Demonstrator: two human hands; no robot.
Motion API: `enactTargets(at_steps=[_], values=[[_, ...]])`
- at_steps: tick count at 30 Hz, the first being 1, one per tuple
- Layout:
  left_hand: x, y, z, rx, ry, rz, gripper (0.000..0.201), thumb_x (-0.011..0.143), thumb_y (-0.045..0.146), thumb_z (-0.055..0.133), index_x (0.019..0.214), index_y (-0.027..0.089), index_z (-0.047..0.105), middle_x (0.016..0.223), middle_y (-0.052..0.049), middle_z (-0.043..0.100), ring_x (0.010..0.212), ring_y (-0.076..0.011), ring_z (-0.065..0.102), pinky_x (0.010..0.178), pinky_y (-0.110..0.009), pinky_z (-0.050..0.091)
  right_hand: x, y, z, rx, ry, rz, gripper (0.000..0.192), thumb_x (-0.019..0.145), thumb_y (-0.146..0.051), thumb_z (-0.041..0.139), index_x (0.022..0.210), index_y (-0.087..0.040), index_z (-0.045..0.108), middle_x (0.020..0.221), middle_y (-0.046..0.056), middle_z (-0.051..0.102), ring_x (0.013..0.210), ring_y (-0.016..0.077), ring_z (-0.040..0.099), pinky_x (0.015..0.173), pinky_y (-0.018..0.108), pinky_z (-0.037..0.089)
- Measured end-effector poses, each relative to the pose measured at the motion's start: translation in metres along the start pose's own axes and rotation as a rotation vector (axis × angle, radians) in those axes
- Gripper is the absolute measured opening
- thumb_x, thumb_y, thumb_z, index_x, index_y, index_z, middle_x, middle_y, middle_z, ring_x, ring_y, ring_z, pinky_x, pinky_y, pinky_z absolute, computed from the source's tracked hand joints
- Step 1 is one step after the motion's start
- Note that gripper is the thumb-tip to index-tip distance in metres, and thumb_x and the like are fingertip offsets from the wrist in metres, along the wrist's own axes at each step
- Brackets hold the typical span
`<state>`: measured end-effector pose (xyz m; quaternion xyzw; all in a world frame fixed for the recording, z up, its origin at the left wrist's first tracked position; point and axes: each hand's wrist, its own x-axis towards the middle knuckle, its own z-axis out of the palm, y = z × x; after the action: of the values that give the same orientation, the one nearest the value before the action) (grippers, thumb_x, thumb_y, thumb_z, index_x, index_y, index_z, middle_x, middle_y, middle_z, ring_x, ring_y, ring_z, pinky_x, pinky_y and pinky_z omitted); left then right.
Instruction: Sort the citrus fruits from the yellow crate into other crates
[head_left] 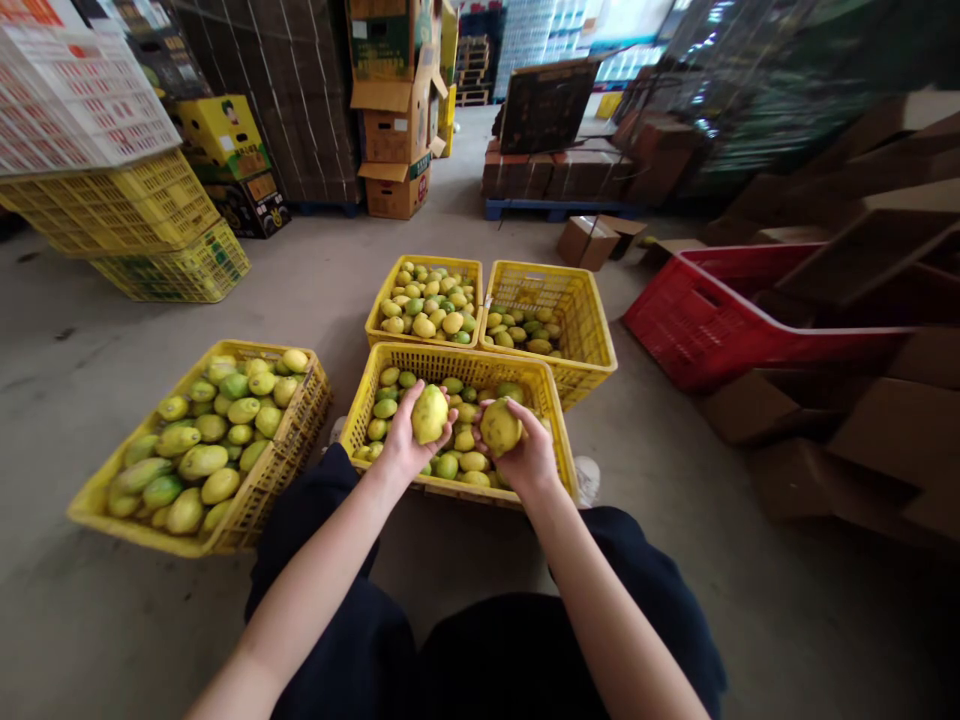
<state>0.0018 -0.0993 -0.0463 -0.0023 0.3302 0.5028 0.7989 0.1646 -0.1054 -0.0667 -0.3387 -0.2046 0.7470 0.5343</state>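
Note:
My left hand (407, 440) is closed round a yellow-green lemon (430, 414). In my right hand (531, 452) rests a second lemon (500, 428), duller and marked with dark blemishes. Both hands are above the near yellow crate (457, 357), which holds many yellow and green lemons. Behind it, a crate (369, 326) on the left is filled with mostly yellow lemons. The crate (592, 325) to its right has a low layer of darker lemons. Beside my left leg, another yellow crate (259, 505) is heaped with lemons.
A red crate (675, 320) with cardboard boxes (885, 430) around it lies on the right. Stacked yellow crates (169, 260) stand at the far left. Cardboard boxes (390, 140) are piled at the back. A blue pallet (555, 210) carries flattened cartons. My knees flank the near crate.

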Motion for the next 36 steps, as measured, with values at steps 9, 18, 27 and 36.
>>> enactTargets(at_steps=[9,18,27,36], values=[[0.004,-0.002,-0.003,0.017,-0.035,-0.013,0.023,0.097,0.027,0.048,0.1,0.01,0.064,0.075,-0.007,0.069,0.068,-0.0166,0.069,0.06,-0.024,0.058,0.001,0.0,-0.003,0.002,-0.013,0.004,0.025,0.071,-0.043,0.072,0.079,-0.019,0.069,0.07,0.004,0.067,0.058,0.0166,0.061,0.046,0.025,0.047],[0.004,0.001,-0.003,0.073,-0.045,0.029,0.024,0.092,0.022,0.049,0.109,0.012,0.063,0.079,-0.008,0.07,0.081,-0.0223,0.073,0.074,-0.033,0.063,0.004,0.003,-0.006,0.033,-0.013,0.031,0.024,0.075,-0.043,0.07,0.081,-0.02,0.069,0.071,0.004,0.067,0.058,0.0155,0.061,0.045,0.024,0.048],[0.006,0.0,-0.002,0.025,-0.023,0.051,0.024,0.09,0.017,0.046,0.101,0.011,0.066,0.088,-0.011,0.073,0.098,-0.026,0.072,0.09,-0.04,0.06,0.009,0.008,-0.01,0.017,-0.026,0.092,0.025,0.08,-0.042,0.067,0.091,-0.019,0.069,0.079,0.006,0.074,0.061,0.0193,0.067,0.052,0.029,0.054],[0.004,0.001,-0.003,-0.019,0.019,0.031,0.038,0.088,0.012,0.045,0.122,0.013,0.064,0.102,-0.012,0.075,0.099,-0.0257,0.072,0.089,-0.044,0.06,0.013,0.013,-0.015,0.038,-0.03,0.159,0.021,0.086,-0.039,0.062,0.089,-0.018,0.067,0.074,0.007,0.073,0.06,0.0201,0.069,0.053,0.029,0.058]])
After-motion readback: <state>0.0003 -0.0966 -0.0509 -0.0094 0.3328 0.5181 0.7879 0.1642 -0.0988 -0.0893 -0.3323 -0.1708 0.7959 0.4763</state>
